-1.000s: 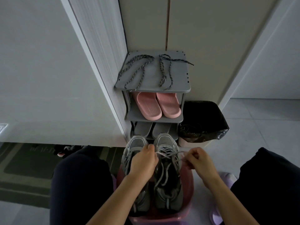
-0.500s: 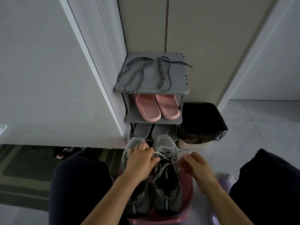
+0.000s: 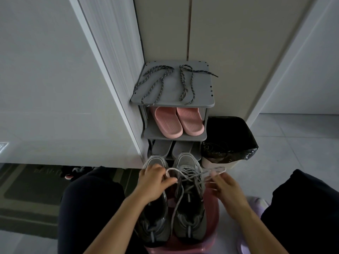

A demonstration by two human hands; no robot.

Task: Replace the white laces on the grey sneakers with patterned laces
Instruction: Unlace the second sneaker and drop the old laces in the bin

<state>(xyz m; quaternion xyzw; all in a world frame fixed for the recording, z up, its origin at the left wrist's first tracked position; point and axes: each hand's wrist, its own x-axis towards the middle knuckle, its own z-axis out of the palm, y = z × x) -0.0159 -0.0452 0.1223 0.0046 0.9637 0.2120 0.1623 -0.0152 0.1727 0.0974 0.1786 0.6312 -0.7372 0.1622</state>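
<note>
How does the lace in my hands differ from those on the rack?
The white lace is plain and pale; the patterned laces are dark with light flecks. The white lace is threaded in a grey sneaker, pinched by left hand and right hand; the patterned laces lie loose, untouched, on the rack.

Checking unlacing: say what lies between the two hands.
Head view: the right grey sneaker, its white lace stretched from left hand to right hand.
</note>
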